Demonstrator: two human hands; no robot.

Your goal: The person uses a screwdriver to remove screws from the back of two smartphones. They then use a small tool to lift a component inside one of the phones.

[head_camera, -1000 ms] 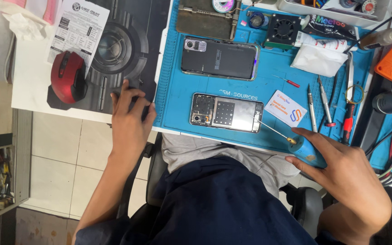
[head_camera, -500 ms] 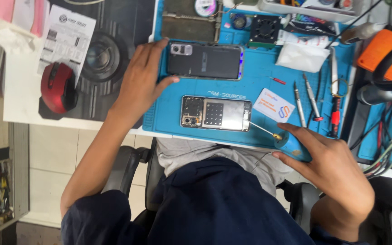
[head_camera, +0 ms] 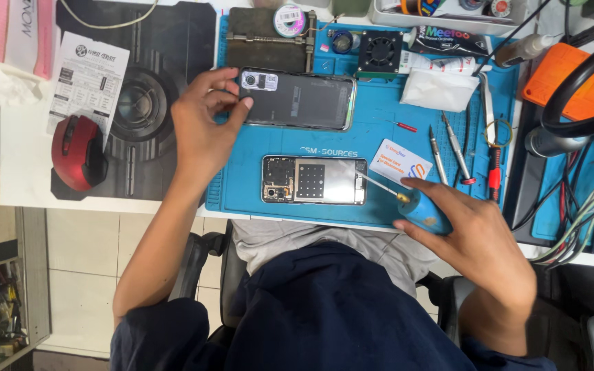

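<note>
Landmark: blue rubber repair mat (head_camera: 379,124) on worktop.
Left hand (head_camera: 204,130): fingers curled, pinching camera end of dark glossy phone back cover (head_camera: 300,99), far half of mat.
Right hand (head_camera: 479,233): fingers wrapped round blue-handled screwdriver (head_camera: 414,206), near edge; tip at opened phone body (head_camera: 314,180), mat centre.

Your left hand (head_camera: 204,134) and right hand (head_camera: 472,230) are bare, with no gloves, rings or watch, and both forearms are uncovered. You wear a dark navy top over a light grey garment at the waist.
</note>
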